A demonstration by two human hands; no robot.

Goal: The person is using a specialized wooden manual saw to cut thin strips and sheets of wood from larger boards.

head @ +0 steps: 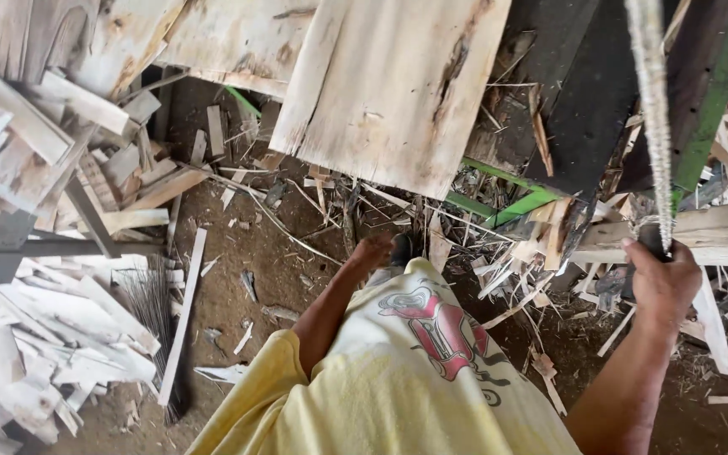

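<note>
The right hand (663,282) is closed around a dark handle (652,240) at the lower end of a pale twisted rope (652,101), which rises straight up and is cut off by the top of the view; the fingers wrap the handle from behind, so only the back of the hand shows. The left hand (372,250) reaches down toward the dirt floor (246,253) under the edge of a wide pale wooden board (398,93). Its fingers are hidden by the wrist and a dark object beside it, so I cannot tell whether they grip anything. A yellow shirt (381,388) with a red and grey print fills the lower middle. Piled wood offcuts (35,337) lie at the floor's left edge, a green metal bar (520,205) right of the board.
</note>
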